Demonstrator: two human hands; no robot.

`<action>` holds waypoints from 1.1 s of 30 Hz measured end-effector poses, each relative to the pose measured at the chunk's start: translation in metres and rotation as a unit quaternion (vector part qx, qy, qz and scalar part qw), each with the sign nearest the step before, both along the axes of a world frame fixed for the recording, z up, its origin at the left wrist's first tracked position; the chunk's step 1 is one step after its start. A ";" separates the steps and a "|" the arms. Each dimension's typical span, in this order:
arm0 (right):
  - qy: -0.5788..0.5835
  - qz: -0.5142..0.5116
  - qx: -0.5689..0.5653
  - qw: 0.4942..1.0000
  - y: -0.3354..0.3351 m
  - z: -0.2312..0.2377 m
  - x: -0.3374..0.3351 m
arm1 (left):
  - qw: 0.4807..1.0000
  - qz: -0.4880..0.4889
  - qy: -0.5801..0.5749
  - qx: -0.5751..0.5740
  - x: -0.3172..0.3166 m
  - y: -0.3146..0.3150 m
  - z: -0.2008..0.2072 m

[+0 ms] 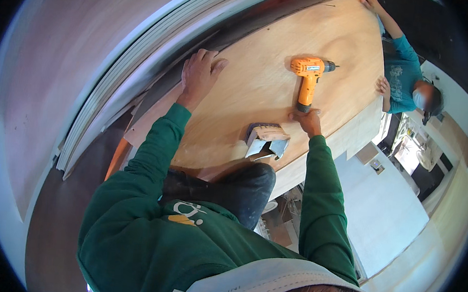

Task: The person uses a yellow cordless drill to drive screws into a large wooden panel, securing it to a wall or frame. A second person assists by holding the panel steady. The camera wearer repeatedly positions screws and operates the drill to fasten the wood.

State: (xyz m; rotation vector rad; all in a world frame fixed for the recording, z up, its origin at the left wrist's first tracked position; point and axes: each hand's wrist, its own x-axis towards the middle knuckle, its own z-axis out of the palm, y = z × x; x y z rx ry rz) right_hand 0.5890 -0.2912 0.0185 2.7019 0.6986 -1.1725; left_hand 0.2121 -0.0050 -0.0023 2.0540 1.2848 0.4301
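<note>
A large light-wood plywood panel (249, 66) lies in front of me. My left hand (199, 75) rests on its left edge, fingers stretched out and thumb apart, holding nothing. On the panel is an orange cordless drill (308, 78), its bit pointing right. My right hand (307, 121) is at the foot of the drill's handle, with thumb and fingers closed about the dark base; part of the grip is hidden. Nearer to me stands a small torn cardboard box (268, 140), open at the top, its contents not clear.
At the far right, a person in a teal shirt (404, 73) has both hands on the panel's far edge. Stacked pale boards (123, 67) run along the left. My bent knee (255, 187) is against the near edge. A pale blue-white panel (380, 214) stands lower right.
</note>
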 end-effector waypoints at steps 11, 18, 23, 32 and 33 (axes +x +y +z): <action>0.058 -0.031 0.022 0.998 0.018 0.018 -0.009 | 0.998 0.018 -0.054 0.031 -0.012 -0.003 -0.006; 0.048 -0.050 0.048 0.996 -0.001 0.005 -0.003 | 0.999 0.021 -0.031 0.019 -0.008 -0.001 -0.007; 0.014 -0.020 -0.002 1.000 0.014 0.009 -0.006 | 0.999 0.017 -0.030 0.027 -0.008 0.000 -0.007; -0.078 -0.021 -0.054 0.995 0.013 0.008 -0.011 | 0.999 0.003 -0.001 0.033 0.000 -0.001 -0.002; -0.071 -0.026 -0.062 0.995 0.015 0.010 -0.014 | 0.999 0.000 -0.004 0.042 0.000 -0.002 -0.005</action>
